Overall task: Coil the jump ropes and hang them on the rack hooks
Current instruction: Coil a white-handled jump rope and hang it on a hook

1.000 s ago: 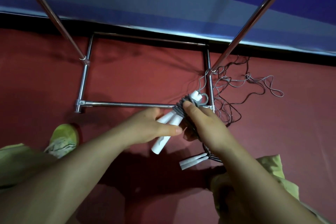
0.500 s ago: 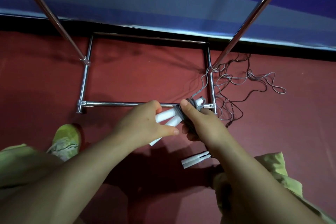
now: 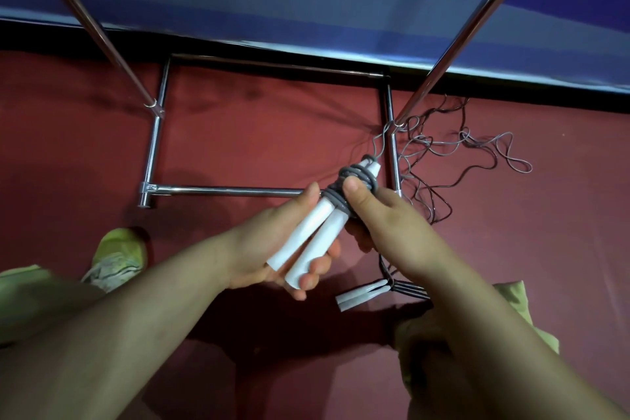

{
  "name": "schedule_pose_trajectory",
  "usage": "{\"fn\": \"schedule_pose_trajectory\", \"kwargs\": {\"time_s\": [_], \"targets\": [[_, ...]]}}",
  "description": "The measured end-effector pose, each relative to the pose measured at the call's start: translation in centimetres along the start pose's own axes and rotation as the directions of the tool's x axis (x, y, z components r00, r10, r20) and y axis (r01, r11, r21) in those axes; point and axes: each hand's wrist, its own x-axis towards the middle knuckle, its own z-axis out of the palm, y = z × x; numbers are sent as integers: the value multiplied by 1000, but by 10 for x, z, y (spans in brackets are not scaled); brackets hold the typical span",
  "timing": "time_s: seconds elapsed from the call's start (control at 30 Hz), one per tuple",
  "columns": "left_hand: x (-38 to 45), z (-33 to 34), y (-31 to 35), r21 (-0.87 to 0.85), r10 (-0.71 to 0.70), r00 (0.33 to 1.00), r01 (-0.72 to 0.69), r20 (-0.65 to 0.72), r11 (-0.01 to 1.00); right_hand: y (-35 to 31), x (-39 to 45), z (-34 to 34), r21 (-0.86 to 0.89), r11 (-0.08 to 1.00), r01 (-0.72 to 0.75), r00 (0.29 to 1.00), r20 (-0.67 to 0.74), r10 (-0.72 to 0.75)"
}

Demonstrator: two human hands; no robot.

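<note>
- Far left, low: a yellow-green shoe [image 3: 117, 257] on the red floor [image 3: 259, 133], with a fold of yellow-green trouser leg [image 3: 24, 278] just beside it at the frame edge
- Left of centre: the chrome rack base [image 3: 221, 191] lies as a rectangle of tubes on the floor; a slanted left upright [image 3: 88, 27] joins its left side rail
- Behind the base: a blue wall panel [image 3: 306, 0] runs across the top, dark strip at its foot
- Left hand [image 3: 272, 249], palm up, cradles two white handles [image 3: 315, 232] side by side; fingers curl round their lower ends, thumb along the upper left side – a closed grip on the handles
- Centre: grey rope [image 3: 354, 181] is wound in several turns round the upper part of the handles, just under their tips; the bundle is held above the base's front bar, near its right corner
- Right hand [image 3: 388, 225] grips the wound section, thumb pressed on top of the turns, fingers wrapped beneath
- A loose strand runs from the bundle's top toward the right upright [image 3: 477, 24]
- Right of the base: slack grey and dark rope [image 3: 453, 153] sprawls in tangled loops on the floor, touching the right rail
- Lower right: a second pair of white handles [image 3: 358, 297] lies on the floor with dark cord at its end, partly hidden under the right forearm
- Far right, low: more yellow-green trouser fabric [image 3: 511, 303]
</note>
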Motion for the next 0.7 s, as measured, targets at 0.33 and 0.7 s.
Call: {"fn": "schedule_pose_trajectory", "kwargs": {"time_s": [0.33,0.7], "targets": [[3,10,0,118,124,948,-93,-292,989,-2,1,7,-360,927,-101,986,-163,44],[-5,9,9,424,434,730,-217,-528,879,-3,2,7,131,981,-143,985,-78,154]]}}
